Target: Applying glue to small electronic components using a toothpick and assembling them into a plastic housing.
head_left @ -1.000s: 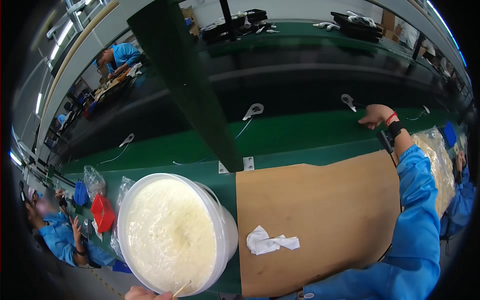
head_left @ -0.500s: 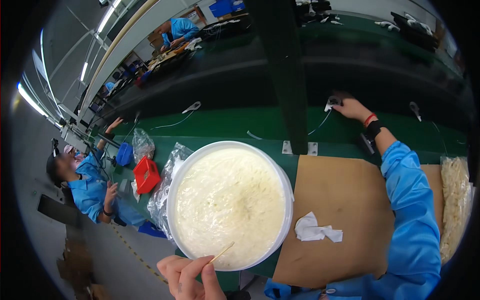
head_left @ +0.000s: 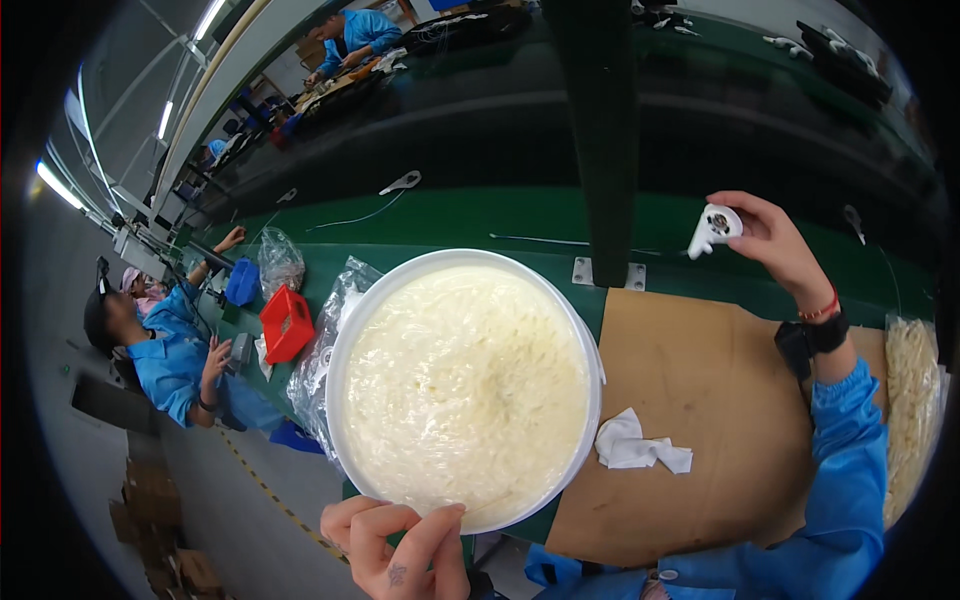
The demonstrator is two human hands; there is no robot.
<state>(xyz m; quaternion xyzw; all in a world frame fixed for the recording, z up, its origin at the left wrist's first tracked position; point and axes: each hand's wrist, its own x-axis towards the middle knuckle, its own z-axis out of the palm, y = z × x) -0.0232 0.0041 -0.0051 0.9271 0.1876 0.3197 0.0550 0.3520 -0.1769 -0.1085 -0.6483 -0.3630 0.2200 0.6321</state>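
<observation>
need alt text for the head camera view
The right hand lifts a small white plastic part over a green conveyor belt; the left hand pinches at the rim of a big white tub.

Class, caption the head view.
Right hand holds a small white part; left hand touches the white tub.

The left hand (head_left: pixel 400 545) is cut off by the bottom edge; the bag (head_left: pixel 912 400) of white pieces blurs at the right rim.
</observation>
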